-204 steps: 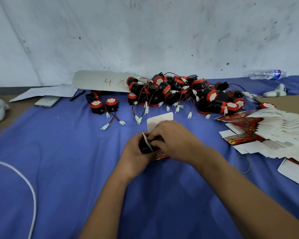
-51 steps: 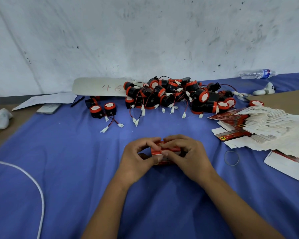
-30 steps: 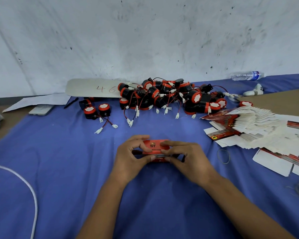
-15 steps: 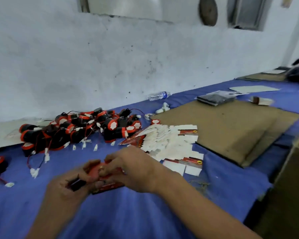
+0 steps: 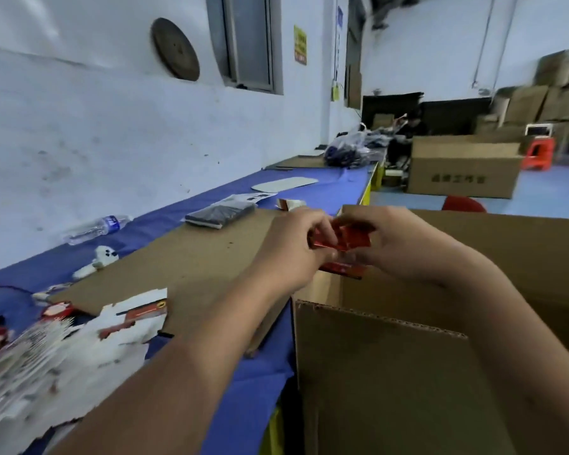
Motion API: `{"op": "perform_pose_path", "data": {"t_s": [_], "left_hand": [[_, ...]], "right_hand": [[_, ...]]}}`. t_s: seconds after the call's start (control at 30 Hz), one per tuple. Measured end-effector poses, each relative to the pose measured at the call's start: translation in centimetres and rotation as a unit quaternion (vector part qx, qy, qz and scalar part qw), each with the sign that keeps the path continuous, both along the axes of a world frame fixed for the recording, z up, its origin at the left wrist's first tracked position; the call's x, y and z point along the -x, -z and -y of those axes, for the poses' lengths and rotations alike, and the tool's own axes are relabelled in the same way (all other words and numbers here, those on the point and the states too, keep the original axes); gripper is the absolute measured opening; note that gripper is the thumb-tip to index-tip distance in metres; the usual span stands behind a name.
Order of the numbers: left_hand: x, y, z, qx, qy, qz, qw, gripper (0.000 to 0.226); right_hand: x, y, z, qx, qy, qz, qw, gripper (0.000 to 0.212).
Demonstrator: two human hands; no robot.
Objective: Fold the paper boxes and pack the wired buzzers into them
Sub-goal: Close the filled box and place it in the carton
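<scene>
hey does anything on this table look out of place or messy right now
Yes. The flat box blanks at the left lie in a loose, fanned-out heap, not a stack. A water bottle lies on its side by the wall.

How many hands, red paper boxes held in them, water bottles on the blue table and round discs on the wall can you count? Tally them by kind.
Hands: 2, the left hand and the right hand
Held red paper box, gripped by both hands: 1
Water bottle: 1
Round disc: 1
Total: 5
</scene>
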State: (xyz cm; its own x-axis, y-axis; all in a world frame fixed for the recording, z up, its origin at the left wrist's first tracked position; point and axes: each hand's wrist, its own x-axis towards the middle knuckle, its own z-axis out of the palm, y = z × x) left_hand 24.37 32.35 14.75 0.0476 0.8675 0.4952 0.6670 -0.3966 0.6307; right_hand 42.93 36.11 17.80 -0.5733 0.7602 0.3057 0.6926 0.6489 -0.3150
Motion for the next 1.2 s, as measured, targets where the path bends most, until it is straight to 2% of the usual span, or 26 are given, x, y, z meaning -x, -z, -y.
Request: {"op": "perform_pose_path", "data": {"t_s": [0.1,0.13,0.2,0.27,0.4,0.47,0.53,0.6,0.63,0.73,0.83,0.93,1.0,1.1,1.13,1.2], "left_hand": [[-3.0,1.5,-3.2,0.121,-0.027,-0.108,0.986,0.012],[-3.6,2.3,-3.8,0.160,-0.034,-0.156,0.974,0.009],[-4.3,3.6,-4.3,0.223,-0.059,-0.220,0.948,0.017],[-4.3,4.5,-4.6,0.258,-0.078,-0.210,0.940,0.024],[-3.6,4.8,-4.6,0.233,-0.112,-0.206,0.944,0.017],[-3.6,5.0,-4.3,0.204,-0.110,-0.194,0.953,0.006],[-3.6,5.4,-4.0,0.135,-0.099,-0.188,0.968,0.009],[-3.0,5.6,-3.3,0.025,-0.077,-0.159,0.984,0.015],[-2.5,5.7,-2.9,-0.023,-0.071,-0.131,0.989,0.020],[0.1,6.3,-0.7,-0.088,-0.096,-0.064,0.989,0.024],[3.6,7.1,2.6,-0.108,-0.154,-0.087,0.978,0.027],[8.0,7.6,6.5,-0.131,-0.262,-0.087,0.952,0.025],[12.4,8.0,10.3,-0.152,-0.367,-0.060,0.916,0.027],[17.8,8.9,15.3,-0.179,-0.485,-0.037,0.855,0.030],[20.1,9.4,17.4,-0.153,-0.531,-0.034,0.833,0.033],[24.3,10.6,20.4,-0.066,-0.599,-0.024,0.797,0.038]], "right_hand": [[-0.2,2.3,-3.3,0.139,0.051,0.155,0.977,0.007],[0.5,3.6,-3.9,0.176,0.056,0.217,0.959,0.006],[2.1,6.1,-4.6,0.223,0.040,0.293,0.929,0.021],[3.3,7.5,-4.9,0.283,0.033,0.289,0.914,0.040],[4.4,8.5,-5.8,0.272,0.051,0.276,0.921,0.045],[4.4,8.8,-5.6,0.285,0.063,0.239,0.926,0.044],[4.1,8.6,-5.4,0.254,0.069,0.198,0.944,0.030],[3.6,8.0,-5.4,0.199,0.089,0.091,0.972,0.011],[3.5,7.6,-5.3,0.176,0.113,0.020,0.978,0.011],[4.4,6.3,-4.5,0.056,0.169,-0.142,0.974,0.014],[8.8,5.0,-1.6,-0.052,0.125,-0.259,0.956,0.015],[15.5,4.6,3.4,-0.087,0.020,-0.315,0.945,0.012],[21.1,5.7,6.8,-0.032,-0.064,-0.310,0.948,0.012],[27.0,8.3,10.0,0.051,-0.138,-0.223,0.964,0.014],[29.5,9.3,11.2,0.052,-0.166,-0.186,0.967,0.015],[33.6,11.0,13.0,-0.018,-0.200,-0.096,0.975,0.018]]}}
